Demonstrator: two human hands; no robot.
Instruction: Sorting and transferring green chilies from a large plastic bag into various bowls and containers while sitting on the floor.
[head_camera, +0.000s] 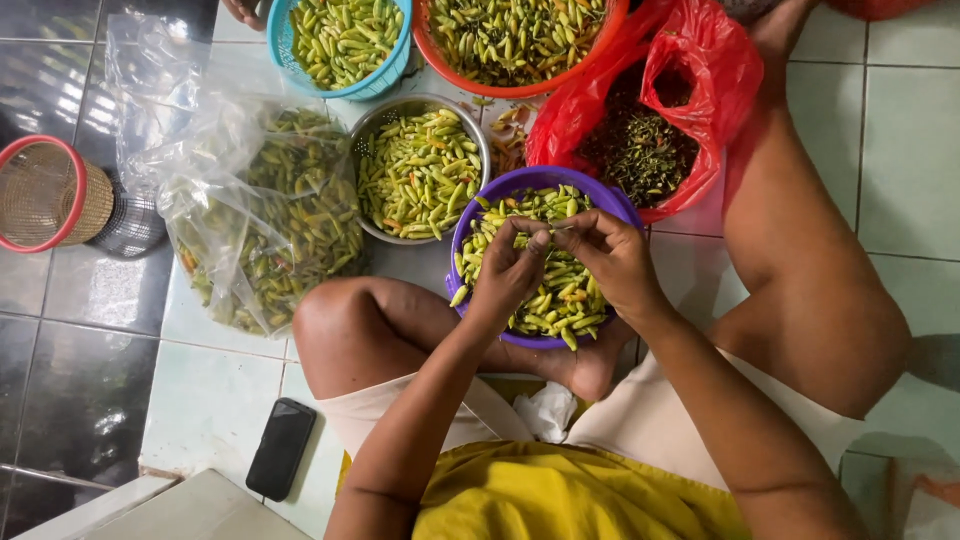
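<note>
I sit on a tiled floor with a purple bowl (470, 215) of small green and yellow chilli peppers (565, 295) between my legs. Over the bowl, my left hand (508, 270) and my right hand (610, 258) meet and pinch one small chilli pepper (552, 231) between their fingertips. Both hands hover just above the heap of peppers.
A metal bowl (420, 105), a blue basket (345, 45) and an orange basket (515, 40) hold more peppers. A clear plastic bag (260, 200) of peppers lies left; a red bag (650, 130) holds stems. A black phone (281, 448) and a wicker basket (45, 195) sit left. Another person's hand (245, 10) shows at the top.
</note>
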